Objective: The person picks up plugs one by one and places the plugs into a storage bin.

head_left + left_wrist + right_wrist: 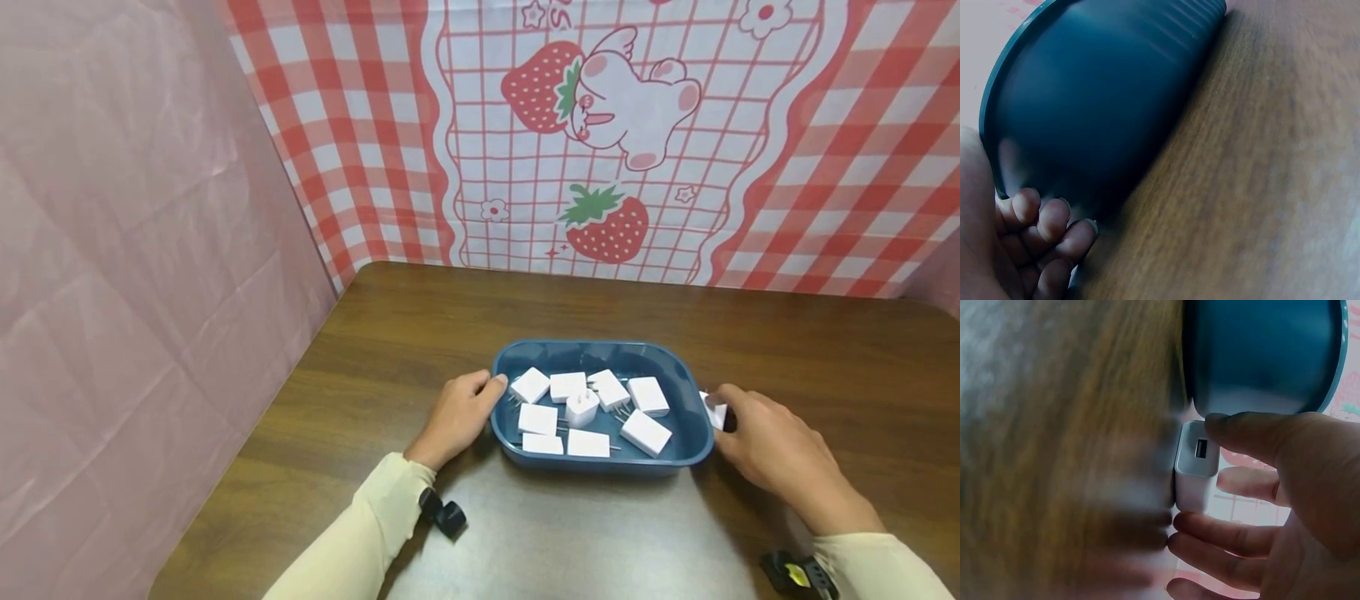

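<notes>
A dark blue oval-ended plastic tub (592, 469) stands on the wooden table, holding several white USB chargers (648, 433) with metal prongs. My left hand (461, 412) holds the tub's left end. Its thumb is at the rim, and its bent fingers (1054, 215) meet the outer wall in the left wrist view. Just outside the tub's right end, my right hand (780, 442) grips another white charger (1194, 481) between thumb and fingers. That charger stands close to the table, its USB port facing the right wrist camera. In the head view my hand partly hides it.
The brown wooden tabletop (405, 333) reaches back to a red-and-white checked cloth (360, 108) with strawberry prints. Pink fabric (150, 250) hangs along the left side. Black wrist cameras (444, 512) are strapped at both sleeves.
</notes>
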`<move>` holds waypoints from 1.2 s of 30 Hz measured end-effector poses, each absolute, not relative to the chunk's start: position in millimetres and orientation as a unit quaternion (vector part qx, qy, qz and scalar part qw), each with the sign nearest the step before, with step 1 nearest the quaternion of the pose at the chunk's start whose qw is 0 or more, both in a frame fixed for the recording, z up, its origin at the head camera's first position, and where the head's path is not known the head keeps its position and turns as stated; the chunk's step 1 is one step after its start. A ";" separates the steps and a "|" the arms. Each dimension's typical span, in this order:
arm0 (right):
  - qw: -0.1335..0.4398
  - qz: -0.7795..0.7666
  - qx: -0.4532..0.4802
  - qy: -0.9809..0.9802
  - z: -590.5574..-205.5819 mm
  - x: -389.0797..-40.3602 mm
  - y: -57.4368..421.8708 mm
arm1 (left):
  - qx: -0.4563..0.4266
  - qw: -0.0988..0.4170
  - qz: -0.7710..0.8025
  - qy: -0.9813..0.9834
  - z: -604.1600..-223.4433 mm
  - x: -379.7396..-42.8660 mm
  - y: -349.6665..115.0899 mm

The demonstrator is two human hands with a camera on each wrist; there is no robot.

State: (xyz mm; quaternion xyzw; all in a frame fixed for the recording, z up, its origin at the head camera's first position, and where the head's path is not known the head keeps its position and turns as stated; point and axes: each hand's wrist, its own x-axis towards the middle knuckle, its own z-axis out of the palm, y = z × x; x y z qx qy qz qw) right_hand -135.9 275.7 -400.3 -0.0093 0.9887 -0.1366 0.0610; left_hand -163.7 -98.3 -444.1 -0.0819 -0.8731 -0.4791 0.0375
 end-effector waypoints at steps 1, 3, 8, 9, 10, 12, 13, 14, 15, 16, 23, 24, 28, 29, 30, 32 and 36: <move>0.062 -0.135 -0.010 0.989 -399.8 -136.0 275.3 | -0.082 0.040 -0.478 -0.873 -444.1 -163.9 -98.4; 0.063 -0.133 -0.011 0.989 -399.0 -136.1 274.5 | -0.084 0.043 -0.477 -0.874 -444.3 -164.2 -98.7; 0.070 -0.125 -0.020 0.989 -397.3 -136.8 274.0 | -0.083 0.045 -0.478 -0.873 -444.0 -163.5 -99.3; 0.072 -0.123 -0.023 0.989 -396.9 -137.2 274.2 | -0.083 0.045 -0.478 -0.873 -444.0 -163.3 -99.3; 0.077 -0.121 -0.024 0.989 -396.4 -137.6 274.3 | -0.083 0.046 -0.478 -0.873 -444.0 -163.3 -99.4; 0.086 -0.117 -0.024 0.989 -395.6 -138.4 274.5 | -0.083 0.046 -0.480 -0.872 -444.6 -163.1 -99.4; 0.092 -0.116 -0.023 0.989 -395.3 -138.5 274.8 | -0.083 0.045 -0.481 -0.872 -444.5 -162.8 -99.3; 0.096 -0.114 -0.023 0.989 -394.7 -138.4 275.5 | -0.084 0.044 -0.482 -0.871 -444.4 -162.7 -99.3; 0.101 -0.112 -0.022 0.988 -393.9 -138.3 276.2 | -0.084 0.044 -0.483 -0.871 -444.3 -162.5 -99.1; 0.105 -0.111 -0.020 0.988 -393.4 -137.6 276.7 | -0.084 0.043 -0.483 -0.870 -444.4 -162.5 -99.0; 0.100 -0.098 -0.044 0.989 -388.6 -130.3 282.5 | -0.093 0.057 -0.469 -0.877 -445.0 -164.6 -98.0; 0.095 -0.096 -0.048 0.990 -388.0 -130.1 283.1 | -0.093 0.056 -0.470 -0.876 -444.9 -164.5 -98.1; 0.080 -0.099 -0.053 0.990 -387.0 -131.1 282.9 | -0.092 0.051 -0.473 -0.875 -445.5 -165.0 -97.8; 0.076 -0.103 -0.054 0.990 -386.9 -132.1 282.2 | -0.091 0.050 -0.473 -0.875 -445.6 -165.0 -97.8; 0.072 -0.107 -0.055 0.990 -386.9 -133.1 281.3 | -0.090 0.049 -0.474 -0.875 -445.6 -164.8 -97.7; 0.067 -0.113 -0.060 0.989 -386.9 -135.0 279.3 | -0.087 0.048 -0.475 -0.874 -445.4 -164.5 -97.6; 0.052 -0.110 -0.071 0.990 -388.0 -137.4 278.1 | -0.087 0.047 -0.474 -0.875 -444.9 -164.2 -96.8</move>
